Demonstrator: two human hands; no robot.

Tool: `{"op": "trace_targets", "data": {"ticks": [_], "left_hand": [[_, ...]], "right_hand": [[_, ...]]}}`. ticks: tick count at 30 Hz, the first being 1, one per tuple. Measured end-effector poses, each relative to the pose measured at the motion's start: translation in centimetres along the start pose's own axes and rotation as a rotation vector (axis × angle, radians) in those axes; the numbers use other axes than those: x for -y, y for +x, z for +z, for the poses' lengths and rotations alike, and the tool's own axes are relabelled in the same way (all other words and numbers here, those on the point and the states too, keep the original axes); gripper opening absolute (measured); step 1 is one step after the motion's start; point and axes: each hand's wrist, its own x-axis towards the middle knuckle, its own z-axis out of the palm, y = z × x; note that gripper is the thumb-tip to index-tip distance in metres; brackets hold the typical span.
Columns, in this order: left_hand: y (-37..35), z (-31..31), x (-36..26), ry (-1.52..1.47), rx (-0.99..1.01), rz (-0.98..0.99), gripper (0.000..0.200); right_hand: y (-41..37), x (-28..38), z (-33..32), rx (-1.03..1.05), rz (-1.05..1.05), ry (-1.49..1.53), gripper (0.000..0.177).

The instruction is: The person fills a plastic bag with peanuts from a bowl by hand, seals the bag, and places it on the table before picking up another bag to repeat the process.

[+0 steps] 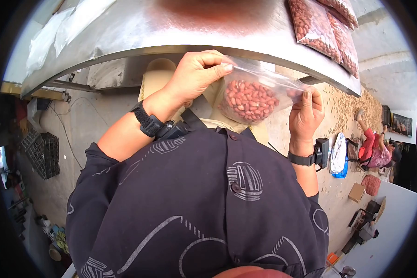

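Observation:
A clear plastic bag point(264, 74) of red-skinned nuts point(250, 100) hangs between my two hands, in front of the metal table's near edge. My left hand point(199, 73) pinches the bag's top left corner between thumb and fingers. At the top right corner, my right hand point(306, 111) grips the bag's edge with thumb and forefinger. The top edge of the bag is stretched between the hands and looks pressed flat. The nuts lie in the lower part of the bag.
Filled nut bags point(317, 30) lie on the right of the metal table point(171, 28); empty-looking plastic bags point(74, 28) lie on its left. A black crate point(41, 153) stands on the floor at left. A person point(377, 150) sits at right near scattered nuts point(343, 109).

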Motion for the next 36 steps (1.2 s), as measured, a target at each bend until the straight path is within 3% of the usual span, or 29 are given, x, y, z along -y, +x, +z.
{"op": "trace_targets", "data": {"ticks": [5, 14, 17, 22, 27, 29, 32, 36], "left_hand": [[0.0, 0.3, -0.2, 0.003, -0.015, 0.001, 0.015], [0.3, 0.6, 0.9, 0.137, -0.052, 0.196, 0.014], [0.1, 0.4, 0.4, 0.014, -0.038, 0.035, 0.013], [0.0, 0.1, 0.8, 0.003, -0.043, 0.041, 0.012], [0.0, 0.5, 0.7, 0.074, -0.029, 0.162, 0.010], [0.0, 0.6, 0.6, 0.114, -0.026, 0.189, 0.009], [-0.1, 0.9, 0.5, 0.163, -0.030, 0.242, 0.009], [-0.3, 1.1, 0.4, 0.178, -0.029, 0.255, 0.010]], "right_hand": [[-0.1, -0.1, -0.1, 0.001, -0.009, -0.012, 0.010], [-0.4, -0.1, 0.1, -0.005, -0.018, -0.007, 0.011], [-0.3, -0.2, -0.1, -0.019, -0.015, 0.001, 0.011], [-0.2, 0.0, -0.6, 0.035, 0.020, 0.008, 0.014], [2.8, 5.0, 1.5, 0.116, -0.327, -0.564, 0.032], [3.8, 9.0, 5.4, 0.398, -0.504, -1.031, 0.038], [4.5, 9.0, 9.8, 0.661, -0.588, -1.231, 0.038], [5.9, 6.3, 11.4, 0.769, -0.536, -1.376, 0.019]]}}
